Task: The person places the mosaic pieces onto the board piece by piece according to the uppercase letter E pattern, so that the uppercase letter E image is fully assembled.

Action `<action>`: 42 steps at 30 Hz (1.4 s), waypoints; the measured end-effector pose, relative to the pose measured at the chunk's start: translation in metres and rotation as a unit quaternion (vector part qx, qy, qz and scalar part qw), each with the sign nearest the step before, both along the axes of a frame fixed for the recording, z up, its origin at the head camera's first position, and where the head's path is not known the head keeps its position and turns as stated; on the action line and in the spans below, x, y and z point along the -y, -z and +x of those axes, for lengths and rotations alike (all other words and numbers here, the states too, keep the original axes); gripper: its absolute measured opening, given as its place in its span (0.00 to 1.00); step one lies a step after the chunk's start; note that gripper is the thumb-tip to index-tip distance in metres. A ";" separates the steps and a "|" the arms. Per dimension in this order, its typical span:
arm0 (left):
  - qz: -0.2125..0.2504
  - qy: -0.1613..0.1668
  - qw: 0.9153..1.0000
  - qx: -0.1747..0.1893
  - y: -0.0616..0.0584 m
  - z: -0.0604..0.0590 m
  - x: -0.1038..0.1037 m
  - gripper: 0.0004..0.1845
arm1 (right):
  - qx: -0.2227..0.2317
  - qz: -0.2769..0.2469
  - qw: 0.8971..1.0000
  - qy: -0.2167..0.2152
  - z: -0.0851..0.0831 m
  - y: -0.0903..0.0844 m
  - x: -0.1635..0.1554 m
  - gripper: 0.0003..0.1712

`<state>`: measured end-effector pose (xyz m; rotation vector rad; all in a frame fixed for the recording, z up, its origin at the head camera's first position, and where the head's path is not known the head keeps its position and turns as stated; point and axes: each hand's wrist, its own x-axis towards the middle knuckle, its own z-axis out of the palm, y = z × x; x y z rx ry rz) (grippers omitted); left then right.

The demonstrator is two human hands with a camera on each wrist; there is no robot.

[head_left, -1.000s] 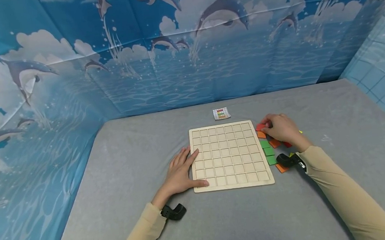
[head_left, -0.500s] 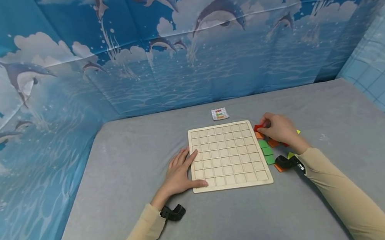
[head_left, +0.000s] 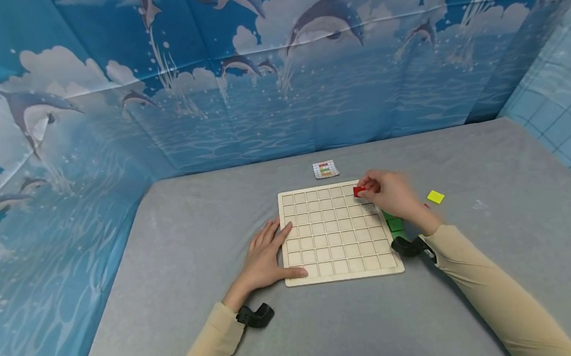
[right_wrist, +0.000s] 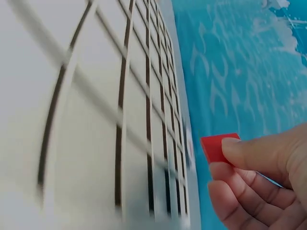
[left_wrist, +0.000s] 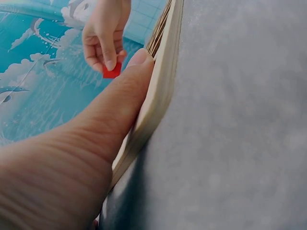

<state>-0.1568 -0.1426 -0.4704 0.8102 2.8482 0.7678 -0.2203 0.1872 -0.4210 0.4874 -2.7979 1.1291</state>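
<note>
Thumb [left_wrist: 129,91] against board [left_wrist: 160,81] edge, left-wrist view only.

The grid board [head_left: 339,233] looked like pale, unfinished wood, matt and smooth, with dark lines between its squares. The red tile [head_left: 359,191] pinched in the right hand [head_left: 392,193] seemed smooth with a flat, matt colour, as did the yellow tile [head_left: 435,197] and green tiles [head_left: 394,222]. The table [head_left: 331,334] wore a grey, slightly fuzzy matt cloth. The dolphin backdrop [head_left: 256,89] was creased printed fabric with a faint sheen.
</note>
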 end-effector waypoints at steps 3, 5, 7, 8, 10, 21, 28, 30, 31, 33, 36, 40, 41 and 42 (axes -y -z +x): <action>-0.002 0.001 1.000 0.002 -0.001 0.000 0.000 0.56 | 0.016 -0.017 0.999 -0.022 -0.002 0.000 0.014 0.05; 0.000 0.001 1.000 0.003 -0.002 0.001 -0.001 0.56 | 0.024 -0.027 0.999 -0.036 -0.003 0.001 0.022 0.03; 0.002 0.000 1.000 0.002 -0.002 0.001 -0.001 0.57 | 0.036 -0.038 0.997 -0.050 -0.004 0.002 0.030 0.02; 0.001 -0.001 1.000 0.002 -0.002 0.001 -0.001 0.57 | 0.040 -0.041 0.997 -0.056 -0.005 0.003 0.034 0.02; 0.001 -0.001 1.000 -0.001 -0.002 0.001 -0.001 0.57 | 0.051 -0.051 0.995 -0.066 -0.006 0.005 0.041 0.02; -0.007 -0.003 1.000 -0.004 -0.001 -0.001 0.000 0.57 | 0.041 -0.031 0.996 -0.079 -0.017 0.012 0.074 0.04; -0.005 -0.002 1.000 -0.007 0.002 -0.002 0.001 0.56 | 0.028 -0.007 0.997 -0.075 -0.019 0.013 0.083 0.04; -0.008 -0.004 1.000 -0.008 0.003 -0.002 0.001 0.56 | 0.025 0.001 0.997 -0.073 -0.019 0.013 0.083 0.05; -0.007 -0.004 1.000 -0.009 0.003 -0.002 0.001 0.56 | 0.025 0.004 0.997 -0.071 -0.019 0.014 0.083 0.05; -0.007 -0.003 1.000 -0.008 0.003 -0.002 0.001 0.56 | 0.024 0.012 0.997 -0.068 -0.020 0.015 0.083 0.06; -0.007 0.000 1.000 -0.008 0.003 -0.002 0.000 0.56 | 0.023 0.022 0.997 -0.067 -0.020 0.017 0.082 0.07; -0.010 -0.001 1.000 -0.007 0.002 -0.003 0.001 0.56 | 0.018 0.032 0.997 -0.074 -0.021 0.019 0.080 0.09; -0.009 -0.001 1.000 -0.007 0.002 -0.003 0.001 0.56 | 0.017 0.034 0.996 -0.075 -0.021 0.020 0.080 0.09; -0.008 -0.001 1.000 -0.006 0.002 -0.003 0.001 0.56 | 0.017 0.038 0.996 -0.076 -0.022 0.020 0.080 0.10</action>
